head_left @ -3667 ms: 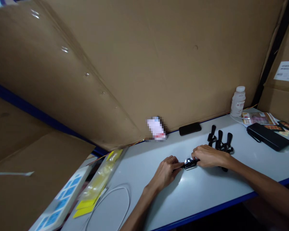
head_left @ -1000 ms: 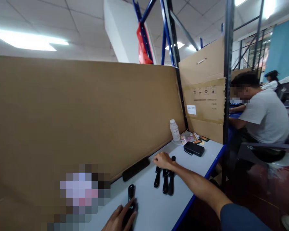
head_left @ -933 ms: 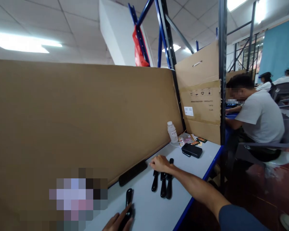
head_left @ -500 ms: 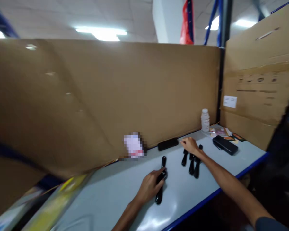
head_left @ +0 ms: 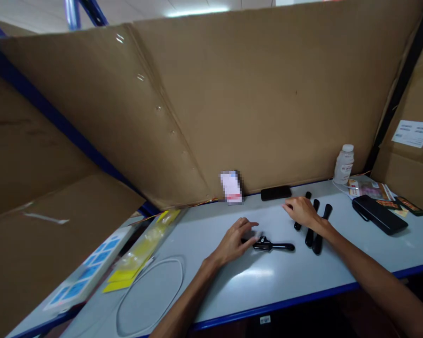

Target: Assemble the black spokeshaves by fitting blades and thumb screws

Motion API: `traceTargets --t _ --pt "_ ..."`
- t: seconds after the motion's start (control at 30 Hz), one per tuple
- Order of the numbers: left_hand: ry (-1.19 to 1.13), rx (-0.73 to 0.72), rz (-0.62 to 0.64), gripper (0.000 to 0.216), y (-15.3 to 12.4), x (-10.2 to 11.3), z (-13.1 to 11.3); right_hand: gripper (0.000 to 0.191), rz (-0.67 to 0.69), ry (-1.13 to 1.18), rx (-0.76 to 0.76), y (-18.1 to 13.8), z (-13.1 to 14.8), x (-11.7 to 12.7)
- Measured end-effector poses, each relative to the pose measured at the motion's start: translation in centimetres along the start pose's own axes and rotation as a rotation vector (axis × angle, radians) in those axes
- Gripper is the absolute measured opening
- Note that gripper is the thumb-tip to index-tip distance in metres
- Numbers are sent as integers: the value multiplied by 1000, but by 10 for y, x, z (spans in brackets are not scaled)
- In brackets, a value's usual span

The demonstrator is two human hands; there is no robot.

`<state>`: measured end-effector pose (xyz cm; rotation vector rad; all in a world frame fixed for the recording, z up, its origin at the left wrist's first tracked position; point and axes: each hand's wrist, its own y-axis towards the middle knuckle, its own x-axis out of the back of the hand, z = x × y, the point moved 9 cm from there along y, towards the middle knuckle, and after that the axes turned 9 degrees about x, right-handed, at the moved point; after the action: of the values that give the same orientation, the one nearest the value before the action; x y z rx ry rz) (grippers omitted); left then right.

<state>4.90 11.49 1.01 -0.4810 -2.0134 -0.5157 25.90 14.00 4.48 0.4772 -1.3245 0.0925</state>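
Observation:
A black handled tool (head_left: 275, 245) lies flat on the white table (head_left: 285, 281). My left hand (head_left: 238, 239) rests on its left end, fingers curled over it. To the right, my right hand (head_left: 301, 211) lies on top of a row of three black handles (head_left: 315, 230) set side by side. Its fingers are bent loosely over their far ends; whether they grip one is unclear.
Cardboard walls (head_left: 232, 103) ring the table. At the back lie a black phone (head_left: 276, 192) and a white bottle (head_left: 343, 164); a black case (head_left: 379, 213) and leaflets (head_left: 368, 188) are at right. A white cable loop (head_left: 150, 298), yellow packets (head_left: 141, 253) and blue-label sheet (head_left: 84, 277) lie left.
The camera swung down and left from the room to the table. The tool under my left hand turned from pointing away to lying sideways. My right hand stayed on the three handles.

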Motion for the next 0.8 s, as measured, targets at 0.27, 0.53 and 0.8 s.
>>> traceTargets --t 0.27,0.53,0.8 --pt "-20 -112 82 47 -7 -28 -17 24 218 138 302 -25 91 -41" --pt "88 30 83 21 -12 -38 -25 25 292 180 319 -31 105 -57" --pt "68 74 78 25 -6 -44 -20 25 293 64 338 -39 120 -74"
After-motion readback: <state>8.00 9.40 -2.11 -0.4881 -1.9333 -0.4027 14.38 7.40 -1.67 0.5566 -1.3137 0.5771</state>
